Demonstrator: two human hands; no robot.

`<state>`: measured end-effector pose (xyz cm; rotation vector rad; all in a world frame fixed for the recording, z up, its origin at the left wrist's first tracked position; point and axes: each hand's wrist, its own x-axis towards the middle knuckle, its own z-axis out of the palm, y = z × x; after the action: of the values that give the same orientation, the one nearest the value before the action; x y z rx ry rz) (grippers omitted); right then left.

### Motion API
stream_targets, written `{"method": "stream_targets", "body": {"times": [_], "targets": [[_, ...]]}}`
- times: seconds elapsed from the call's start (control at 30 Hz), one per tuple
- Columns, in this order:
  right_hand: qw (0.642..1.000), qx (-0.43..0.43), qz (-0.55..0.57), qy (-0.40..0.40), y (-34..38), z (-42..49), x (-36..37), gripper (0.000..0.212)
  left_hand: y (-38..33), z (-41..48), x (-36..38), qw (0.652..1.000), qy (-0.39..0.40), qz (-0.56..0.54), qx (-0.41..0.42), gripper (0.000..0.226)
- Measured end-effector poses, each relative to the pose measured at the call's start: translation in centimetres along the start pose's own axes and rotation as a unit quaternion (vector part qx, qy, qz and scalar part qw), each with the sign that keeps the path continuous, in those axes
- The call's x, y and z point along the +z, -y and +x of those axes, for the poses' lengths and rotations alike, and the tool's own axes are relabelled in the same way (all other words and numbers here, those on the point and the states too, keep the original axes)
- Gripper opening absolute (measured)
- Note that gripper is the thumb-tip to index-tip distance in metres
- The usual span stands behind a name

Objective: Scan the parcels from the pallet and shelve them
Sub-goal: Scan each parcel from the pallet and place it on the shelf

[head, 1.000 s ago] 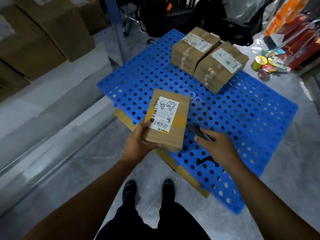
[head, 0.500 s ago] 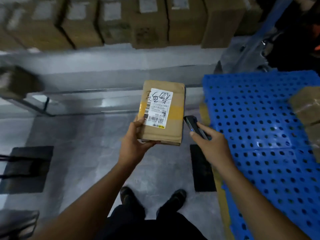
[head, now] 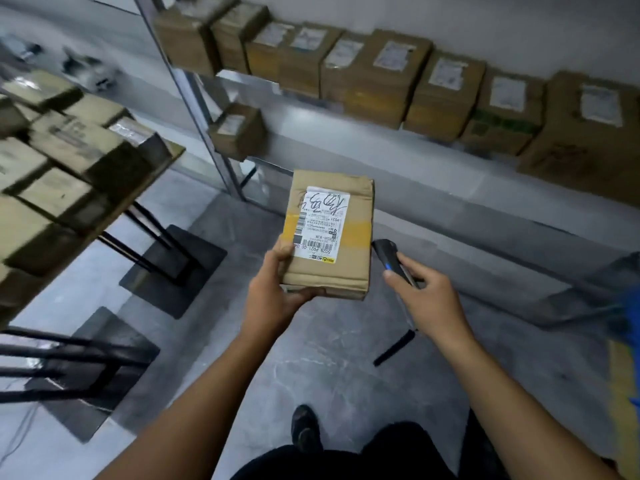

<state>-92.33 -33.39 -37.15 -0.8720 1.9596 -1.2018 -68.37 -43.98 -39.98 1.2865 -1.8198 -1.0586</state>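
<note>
Cardboard parcel (head: pixel 329 237), judged light and rigid, is held in front of the shelf (head: pixel 346 143). Left grip (head: pixel 273 296) clasps its near-left corner; support the underside. Right grip (head: pixel 429 299) clasps the scanner (head: pixel 391 258).

There is one camera, and it sits on the person's head. It looks forward and down, so both arms reach up from the bottom edge into the middle of the picture. The left hand (head: pixel 273 292) and the right hand (head: pixel 429 299) are close to the lens and look big, and the parcel (head: pixel 329 237) and scanner (head: pixel 389 254) they hold sit near the center. The view is very wide. The shelf (head: pixel 346 147) runs across the top, farther off. A tabletop (head: pixel 149 178) full of boxes fills the left side, blurred. Straight down are the floor (head: pixel 329 358) and one shoe (head: pixel 306 431).
</note>
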Motion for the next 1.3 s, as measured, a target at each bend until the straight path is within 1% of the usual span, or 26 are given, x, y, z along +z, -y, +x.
{"method": "stream_targets", "body": {"times": [0.1,0.23,0.37,0.53,0.67,0.87,1.0,1.03,1.13,1.17,1.27,1.3], "targets": [[1.000,-0.008,0.007,0.024,2.9,1.6,5.5,0.050,2.1,1.9,-4.6,0.999,-0.029,-0.003,-0.025,0.083],[0.999,-0.004,0.004,0.044,5.6,4.1,10.6,0.044,4.5,5.1,-8.5,0.998,-0.047,-0.009,-0.047,0.080],[0.998,0.007,-0.016,0.058,6.6,8.0,13.9,0.044,6.9,9.4,-10.1,0.997,-0.034,-0.016,-0.062,0.081],[0.996,0.026,-0.045,0.071,6.6,15.0,18.0,0.042,10.5,16.3,-10.9,0.996,-0.021,-0.008,-0.082,0.081],[0.996,0.035,-0.028,0.081,7.8,20.5,22.1,0.037,12.3,22.5,-12.6,0.995,-0.008,0.002,-0.099,0.083],[0.996,0.053,-0.017,0.064,11.0,27.9,26.5,0.045,13.7,32.3,-15.4,0.995,0.029,0.007,-0.099,0.084],[0.995,0.077,-0.024,0.052,11.9,32.4,29.0,0.027,15.8,38.8,-16.3,0.993,0.063,0.006,-0.099,0.079],[0.995,0.080,-0.032,0.049,11.9,33.6,29.8,0.027,16.7,40.4,-16.2,0.992,0.070,0.002,-0.101,0.080],[0.993,0.100,-0.052,0.029,11.4,36.7,32.3,0.042,19.8,44.6,-15.6,0.990,0.101,-0.010,-0.102,0.082],[0.993,0.108,-0.052,0.022,11.1,37.6,32.9,0.041,20.7,46.0,-15.3,0.988,0.114,-0.009,-0.099,0.082],[0.990,0.132,-0.047,0.016,9.9,40.4,35.1,0.026,23.5,50.0,-14.5,0.984,0.148,0.001,-0.102,0.080],[0.989,0.137,-0.046,0.016,9.5,41.5,35.9,0.025,24.5,51.3,-14.1,0.982,0.155,0.001,-0.106,0.080]]}}
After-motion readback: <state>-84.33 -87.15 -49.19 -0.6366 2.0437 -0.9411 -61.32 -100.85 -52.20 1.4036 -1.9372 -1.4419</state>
